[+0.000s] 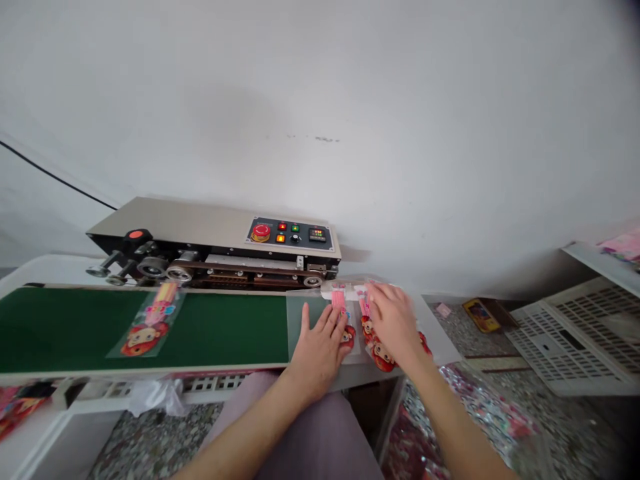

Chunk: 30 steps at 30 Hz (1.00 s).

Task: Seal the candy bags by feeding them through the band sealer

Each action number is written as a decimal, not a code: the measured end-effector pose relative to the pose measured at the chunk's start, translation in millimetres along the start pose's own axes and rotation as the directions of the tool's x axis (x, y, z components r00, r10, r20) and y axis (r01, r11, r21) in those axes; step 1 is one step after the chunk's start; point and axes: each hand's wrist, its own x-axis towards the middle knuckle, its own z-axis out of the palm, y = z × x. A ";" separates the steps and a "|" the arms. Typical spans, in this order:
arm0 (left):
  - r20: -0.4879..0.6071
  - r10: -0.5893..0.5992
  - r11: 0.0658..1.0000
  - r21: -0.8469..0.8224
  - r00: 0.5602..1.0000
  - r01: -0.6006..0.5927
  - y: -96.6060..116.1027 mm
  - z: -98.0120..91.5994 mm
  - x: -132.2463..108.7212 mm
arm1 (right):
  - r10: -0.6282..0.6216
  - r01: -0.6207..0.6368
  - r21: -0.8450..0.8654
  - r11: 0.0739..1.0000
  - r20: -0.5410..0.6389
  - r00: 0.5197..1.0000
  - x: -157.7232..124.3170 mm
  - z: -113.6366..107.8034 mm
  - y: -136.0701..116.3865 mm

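Observation:
My left hand (320, 347) lies with spread fingers on a clear packet (347, 339) at the right end of the green belt (225, 330). That packet shows a pink strip and a red-haired cartoon figure. To its right, my right hand (395, 320) has its fingers bent together over several similar packets (381, 355); what its fingertips hold is hidden. Another packet (145, 330) rests on the belt's left part, its top near the rollers of the sealing machine (210, 223).
A control panel (293, 233) has lit buttons and a red knob. On the floor at right are a big bag of packets (480, 407), a small box (483, 315) and a white crate (575, 333). More packets (20, 407) lie at lower left.

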 end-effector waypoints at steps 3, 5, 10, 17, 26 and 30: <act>-0.015 -0.006 1.000 -0.004 1.000 0.006 -4.0 -0.9 -2.7 | 0.190 -0.208 -0.198 0.958 -0.107 0.976 -47.9 1.2 14.7; -0.020 -0.008 1.000 0.004 1.000 0.008 -8.2 -2.8 -6.2 | 0.215 -0.233 -0.266 0.935 -0.095 0.972 -71.2 10.6 11.5; -0.026 -0.041 0.998 0.049 0.999 0.042 -20.9 -9.6 -18.5 | 0.140 -0.138 -0.212 0.967 -0.005 0.990 -66.5 32.7 -32.2; -0.003 -0.182 0.971 0.159 0.983 0.180 -48.4 -31.3 -39.9 | 0.036 -0.036 -0.004 0.999 0.077 0.996 -21.3 33.6 -77.0; 0.020 0.092 0.995 0.043 0.996 -0.092 -14.7 -21.9 -2.8 | 0.089 -0.088 -0.155 0.984 0.002 0.996 -27.4 22.8 -11.1; 0.020 0.068 0.997 0.031 0.997 -0.069 -12.5 -5.0 3.9 | 0.056 -0.041 -0.215 0.976 0.065 0.996 -36.1 30.2 3.9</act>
